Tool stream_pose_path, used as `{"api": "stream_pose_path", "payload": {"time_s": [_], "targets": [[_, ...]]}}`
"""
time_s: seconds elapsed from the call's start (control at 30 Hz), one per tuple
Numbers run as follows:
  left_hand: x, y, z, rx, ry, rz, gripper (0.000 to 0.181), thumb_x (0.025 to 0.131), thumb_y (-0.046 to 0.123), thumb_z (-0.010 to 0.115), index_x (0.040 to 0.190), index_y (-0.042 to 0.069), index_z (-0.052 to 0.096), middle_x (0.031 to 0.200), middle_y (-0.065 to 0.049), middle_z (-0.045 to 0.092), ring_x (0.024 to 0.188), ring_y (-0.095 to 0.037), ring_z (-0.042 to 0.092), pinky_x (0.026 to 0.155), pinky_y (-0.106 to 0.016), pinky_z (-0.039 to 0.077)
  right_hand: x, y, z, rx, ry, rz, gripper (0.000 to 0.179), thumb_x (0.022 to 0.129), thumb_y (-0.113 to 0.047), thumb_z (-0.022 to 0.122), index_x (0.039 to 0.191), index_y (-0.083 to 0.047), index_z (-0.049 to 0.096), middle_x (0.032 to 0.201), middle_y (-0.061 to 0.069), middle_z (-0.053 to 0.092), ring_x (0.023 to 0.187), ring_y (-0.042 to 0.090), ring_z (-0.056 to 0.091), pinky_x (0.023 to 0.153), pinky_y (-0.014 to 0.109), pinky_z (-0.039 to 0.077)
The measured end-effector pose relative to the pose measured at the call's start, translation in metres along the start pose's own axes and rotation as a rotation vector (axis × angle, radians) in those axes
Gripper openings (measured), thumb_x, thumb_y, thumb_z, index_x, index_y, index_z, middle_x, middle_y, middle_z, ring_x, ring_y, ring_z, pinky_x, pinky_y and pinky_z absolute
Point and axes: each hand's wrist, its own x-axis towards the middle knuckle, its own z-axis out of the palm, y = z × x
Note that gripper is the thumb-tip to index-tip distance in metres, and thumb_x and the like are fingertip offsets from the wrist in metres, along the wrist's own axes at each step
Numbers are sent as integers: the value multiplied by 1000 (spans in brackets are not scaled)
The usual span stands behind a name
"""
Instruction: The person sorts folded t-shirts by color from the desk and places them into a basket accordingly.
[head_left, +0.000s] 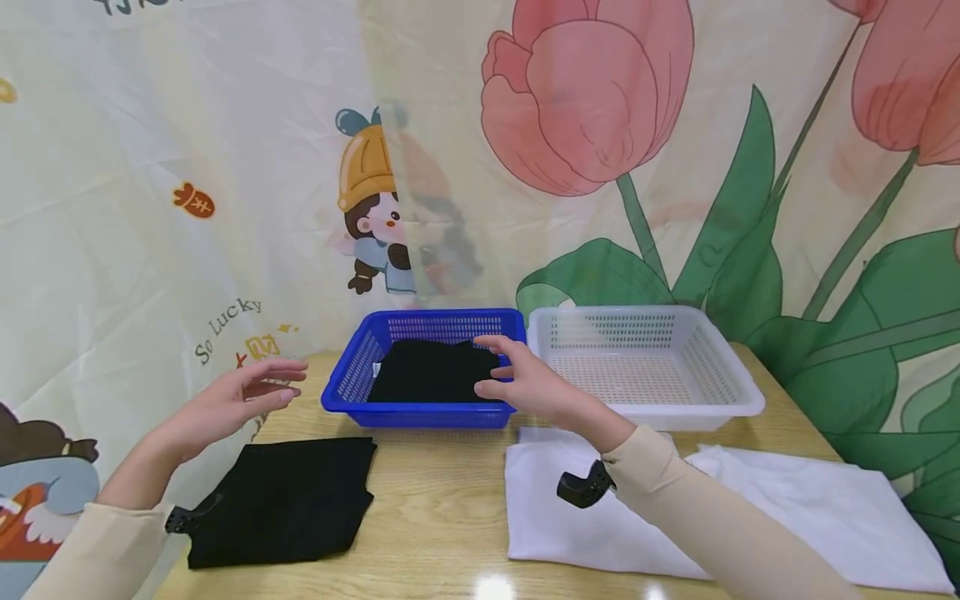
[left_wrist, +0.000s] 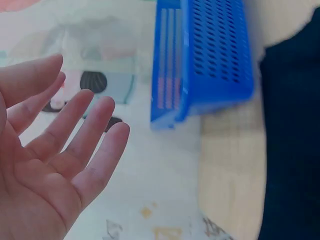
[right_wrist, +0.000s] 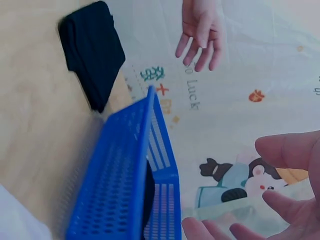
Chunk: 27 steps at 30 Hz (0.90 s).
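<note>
In the head view my left hand (head_left: 236,400) hovers above a folded black cloth (head_left: 285,500) on the table, fingers loosely bent and holding nothing. My right hand (head_left: 536,379) is raised over the right side of a blue plastic basket (head_left: 435,414), its fingers spread apart with nothing between them. Inside that basket lies a second black cloth (head_left: 431,371) with a small white tag at its left edge. The left wrist view shows the left palm (left_wrist: 45,185) with parted fingers, away from the basket's wall (left_wrist: 220,50). Thumb and fingers of the right hand (right_wrist: 295,200) stand apart in the right wrist view.
A white plastic basket (head_left: 637,410) stands right of the blue one. Folded white cloths (head_left: 585,517) lie in front, partly behind the right forearm, with another white cloth (head_left: 817,508) farther right. A printed curtain (head_left: 262,167) hangs behind the wooden table (head_left: 435,508).
</note>
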Motion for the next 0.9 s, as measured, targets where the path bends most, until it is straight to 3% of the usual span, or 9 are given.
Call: {"api": "stream_pose_path", "payload": {"time_s": [0.13,0.43,0.5,0.63,0.7,0.77,0.9], "targets": [[-20,-14,2,-4,1,-23,49,109,31,63,155,16,51,149,-12,60,121,-3,65,92,-24,56,-13,10,9,71,0,2,72,101,-20,73,164,-24,38,166,15,35,142,41,52,106,55,53],[-52,-48,4,3,29,-106,57,107,34,66,156,11,48,149,-17,57,118,-6,64,88,-24,57,-21,37,42,166,-51,20,69,100,-18,72,161,-20,41,162,19,38,125,28,66,105,52,54],[-56,-57,4,2,21,-133,61,107,34,66,158,9,45,152,-21,54,122,-16,65,88,-28,58,-22,41,52,191,-61,25,69,99,-17,72,161,-18,41,162,21,38,123,28,67,104,53,55],[-63,-74,6,-34,-7,-203,69,106,36,67,161,8,38,158,-27,46,132,-43,59,96,-48,59,-20,50,72,269,-88,36,70,99,-13,71,161,-12,40,161,25,36,120,32,68,102,52,57],[-65,-85,8,-45,-16,-222,70,105,35,68,162,6,37,159,-29,43,133,-49,56,98,-57,57,-18,55,82,299,-102,46,71,99,-12,71,162,-10,39,161,26,36,118,32,67,102,53,57],[-68,-94,10,-58,-23,-230,72,105,33,69,162,5,35,159,-30,42,134,-52,54,97,-59,57,-16,60,91,325,-106,60,71,99,-10,71,162,-9,38,160,27,35,116,31,67,101,53,57],[-71,-111,12,-58,-33,-225,74,103,30,71,161,2,35,158,-32,43,136,-56,50,94,-48,58,-11,68,109,376,-104,74,71,98,-8,71,161,-7,38,160,30,32,114,31,68,100,55,57]]}}
